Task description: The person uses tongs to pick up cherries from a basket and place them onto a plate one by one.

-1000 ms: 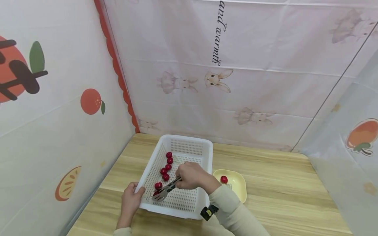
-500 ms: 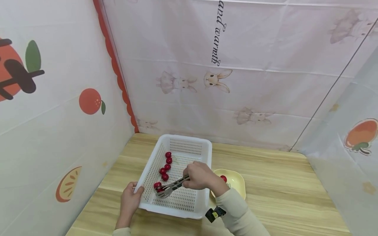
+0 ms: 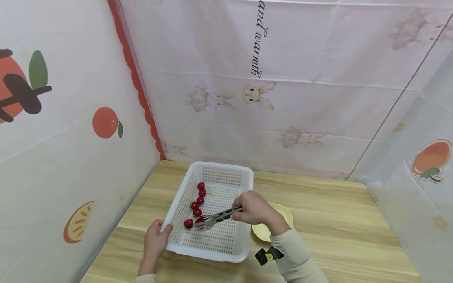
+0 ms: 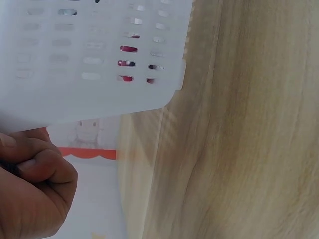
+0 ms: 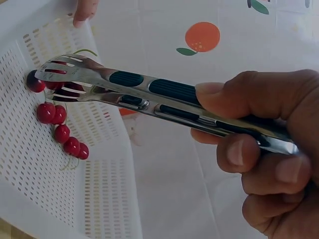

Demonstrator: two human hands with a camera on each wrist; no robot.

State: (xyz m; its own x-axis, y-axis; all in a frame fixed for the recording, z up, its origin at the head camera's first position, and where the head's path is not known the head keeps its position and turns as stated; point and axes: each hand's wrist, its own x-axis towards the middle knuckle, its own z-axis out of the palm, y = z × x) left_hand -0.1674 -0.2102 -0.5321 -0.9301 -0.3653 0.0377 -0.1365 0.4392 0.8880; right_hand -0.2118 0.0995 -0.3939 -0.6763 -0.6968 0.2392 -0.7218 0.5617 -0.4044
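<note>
My left hand (image 3: pixel 155 241) grips the left rim of a white perforated plastic basket (image 3: pixel 209 255), thumb over the edge. Over the basket, my right hand (image 3: pixel 255 210) holds metal tongs (image 3: pixel 223 215) with dark green inlays and slotted ends. In the right wrist view, fingers and thumb squeeze the tongs (image 5: pixel 164 93); a dark red cherry (image 5: pixel 60 85) shows between their ends. Several other red cherries (image 3: pixel 197 212) with stems lie along the basket's left side, one cherry (image 3: pixel 188 223) close to the tong tips. In the left wrist view, the basket wall (image 4: pixel 89 94) hides most of the fruit.
A yellow plate (image 3: pixel 262 232) sits right of the basket, partly covered by my right hand and forearm. Everything stands on a wood-grain table (image 3: pixel 336 228). Printed cloth walls (image 3: pixel 212 118) rise at the back and both sides.
My right hand and the tongs have moved right, drawing one cherry away from the basket's left side. The cherry on the plate is now hidden by my hand. My left hand keeps its place.
</note>
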